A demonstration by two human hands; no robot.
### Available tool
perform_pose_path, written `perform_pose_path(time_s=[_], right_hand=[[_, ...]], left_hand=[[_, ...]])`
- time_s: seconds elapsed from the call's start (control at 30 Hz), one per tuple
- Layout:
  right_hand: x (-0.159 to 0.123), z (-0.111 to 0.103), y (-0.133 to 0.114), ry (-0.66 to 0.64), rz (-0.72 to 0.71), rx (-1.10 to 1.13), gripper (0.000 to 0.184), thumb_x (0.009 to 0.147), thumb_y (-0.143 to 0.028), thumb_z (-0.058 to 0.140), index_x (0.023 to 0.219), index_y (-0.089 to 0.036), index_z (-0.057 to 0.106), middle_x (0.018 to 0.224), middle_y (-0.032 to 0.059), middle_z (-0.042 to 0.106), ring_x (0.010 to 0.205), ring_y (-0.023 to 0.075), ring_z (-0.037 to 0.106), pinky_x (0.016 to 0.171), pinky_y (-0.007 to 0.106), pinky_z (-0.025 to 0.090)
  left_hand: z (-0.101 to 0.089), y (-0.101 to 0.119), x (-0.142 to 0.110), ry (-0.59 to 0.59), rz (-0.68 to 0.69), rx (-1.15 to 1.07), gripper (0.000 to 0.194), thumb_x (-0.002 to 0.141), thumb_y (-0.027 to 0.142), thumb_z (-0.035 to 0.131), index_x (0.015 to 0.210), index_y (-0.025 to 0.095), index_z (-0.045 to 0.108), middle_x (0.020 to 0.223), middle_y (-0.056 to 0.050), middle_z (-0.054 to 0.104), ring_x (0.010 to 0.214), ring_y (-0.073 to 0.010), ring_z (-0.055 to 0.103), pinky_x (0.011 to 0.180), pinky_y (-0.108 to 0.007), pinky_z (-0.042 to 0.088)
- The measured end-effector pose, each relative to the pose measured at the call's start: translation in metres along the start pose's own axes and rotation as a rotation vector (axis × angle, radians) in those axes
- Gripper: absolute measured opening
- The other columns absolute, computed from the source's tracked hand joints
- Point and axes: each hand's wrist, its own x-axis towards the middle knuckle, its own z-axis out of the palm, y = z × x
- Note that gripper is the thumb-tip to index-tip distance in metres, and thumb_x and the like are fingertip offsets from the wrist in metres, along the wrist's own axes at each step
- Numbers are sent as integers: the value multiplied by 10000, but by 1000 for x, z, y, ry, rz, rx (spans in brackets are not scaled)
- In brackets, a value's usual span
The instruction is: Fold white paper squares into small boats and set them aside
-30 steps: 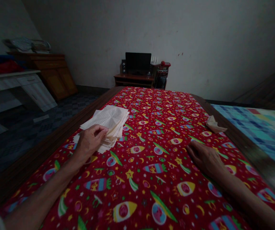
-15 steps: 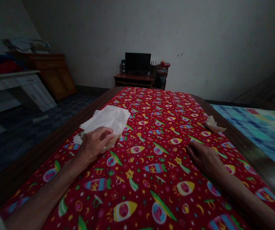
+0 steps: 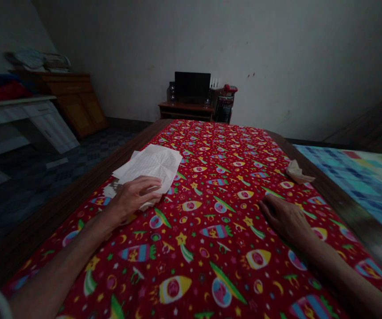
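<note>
My left hand rests at the near edge of a pile of creased paper sheets. Its thumb and fingers are a little apart, touching the top sheet, with nothing gripped between them. The top sheet shows fold lines meeting near its right side and lies mostly flat. Over on the right, my right hand lies loosely closed on the red patterned cloth; nothing shows in it, and its fingertips are turned under. Beyond that hand sits a small folded paper shape, pointed at the top.
A dark wooden table edge borders the cloth. Right of it is a blue checked cover. At the far wall stand a black monitor and speakers on a small desk. A white desk and wooden cabinet stand left.
My left thumb and fingers have come apart from their pinch at the pile's edge and shifted slightly right. The top sheet now lies flatter. My right hand has stayed still.
</note>
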Motion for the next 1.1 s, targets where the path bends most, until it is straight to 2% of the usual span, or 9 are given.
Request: perform_pose_path(time_s=[0.33, 0.57, 0.7, 0.9, 1.1], right_hand=[[0, -2, -2, 0, 0, 18, 269, 920, -374, 372, 712, -213, 428, 593, -8, 491, 477, 132, 470, 494, 259, 273], [0, -1, 0, -10, 9, 30, 269, 920, -379, 371, 718, -213, 433, 602, -2, 502, 494, 137, 487, 504, 258, 285], [0, 0, 1, -16, 9, 26, 266, 920, -380, 375, 721, -214, 435, 604, -2, 511, 498, 136, 487, 505, 256, 284], [-1, 0, 1, -28, 14, 4, 268, 927, -383, 370, 727, -215, 427, 612, -5, 510, 505, 135, 499, 509, 258, 284], [-1, 1, 1, -19, 11, 11, 261, 929, -377, 375, 727, -217, 417, 607, -10, 500, 507, 134, 498, 509, 256, 289]], left_hand=[[-2, 2, 4, 15, -139, -158, 381, 745, 524, 650, 897, 182, 722, 1036, -91, 695, 942, -231, 654, 882, -336, 499], [1, -1, 5, 34, -104, -87, 279, 789, 431, 599, 861, 200, 739, 1017, -78, 705, 925, -209, 658, 856, -320, 505], [5, 1, 6, 55, -89, -36, 248, 795, 383, 565, 777, 214, 745, 974, -66, 719, 880, -200, 666, 817, -312, 515], [7, 15, 8, 158, -130, 31, 232, 771, 352, 556, 670, 184, 680, 795, -52, 713, 741, -180, 656, 701, -268, 500], [6, 20, 8, 212, -173, 46, 244, 777, 356, 533, 667, 168, 642, 736, -43, 683, 693, -165, 631, 658, -249, 466]])
